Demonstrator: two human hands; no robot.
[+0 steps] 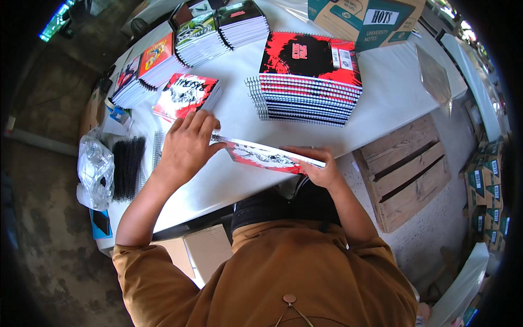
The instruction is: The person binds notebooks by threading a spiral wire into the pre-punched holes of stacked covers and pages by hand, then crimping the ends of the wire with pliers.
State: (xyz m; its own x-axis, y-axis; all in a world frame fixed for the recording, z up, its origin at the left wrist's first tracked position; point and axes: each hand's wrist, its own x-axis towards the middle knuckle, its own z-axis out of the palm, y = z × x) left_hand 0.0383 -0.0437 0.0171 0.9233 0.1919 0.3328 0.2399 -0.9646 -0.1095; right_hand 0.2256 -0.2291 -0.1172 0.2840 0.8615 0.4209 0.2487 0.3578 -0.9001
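Right hand (321, 173) pinching the near end of a red-and-white notebook (267, 156), fingers closed on its edge. Left hand (187, 144) curled over the far end, fingertips at the spiral. Just beyond the left fingers, a small red notebook (185, 95); farther off, a tall spiral-bound stack (308, 82).

A thin notebook with a red, black and white printed cover (267, 156) is held edge-on, tilted, just in front of the tall stack of spiral-bound red-and-black notebooks (308, 82); its long edge runs left to right; white page edges show along the top; both ends are gripped.
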